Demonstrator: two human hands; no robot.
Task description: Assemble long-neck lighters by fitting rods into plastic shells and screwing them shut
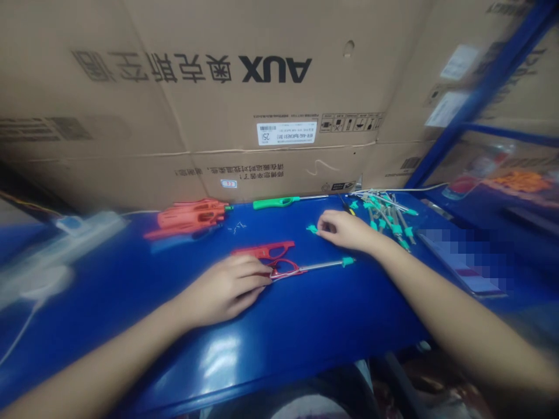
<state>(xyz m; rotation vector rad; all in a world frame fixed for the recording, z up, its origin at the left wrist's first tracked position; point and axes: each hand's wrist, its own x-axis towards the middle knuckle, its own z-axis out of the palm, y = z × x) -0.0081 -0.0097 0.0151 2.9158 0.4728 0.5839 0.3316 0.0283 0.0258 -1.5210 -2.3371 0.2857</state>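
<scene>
My left hand (233, 288) has its fingers closed on the handle end of a red lighter shell half (286, 267) on the blue table. A thin metal tube (321, 266) with a teal tip (348, 261) extends right from that shell. Just behind it lies another red shell piece (279, 250), partly covered by my hand. My right hand (345, 228) is pinched at a small teal-green plastic piece (311, 229); the fingers hide the rest of it. Beyond my right hand is a heap of metal tubes with teal ends (388, 215).
Stacked red lighter shells (190, 218) lie at the back left, near small wire bits (237, 227). A green long-necked lighter (275, 202) rests by the cardboard wall (209, 116). A white power strip (74, 250) is at left, a flat phone-like slab (458, 262) at right.
</scene>
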